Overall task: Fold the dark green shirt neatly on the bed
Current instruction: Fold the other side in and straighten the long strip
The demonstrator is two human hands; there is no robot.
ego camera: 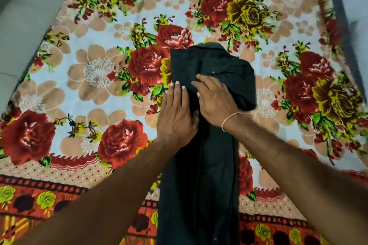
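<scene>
- The shirt (207, 165) lies mid-bed (95, 26) in a long narrow strip; its near end is cut off at the bottom edge.
- My left hand (176, 117) and right hand (216, 99) press flat on it, grip slack, holding nothing.
- My hands hide the cloth beneath them.

One dark green shirt (207, 145) is lying on one bed (79, 77); two hands, left hand (176, 119) and right hand (216, 99), are showing, with one wrist thread (231, 119).
</scene>
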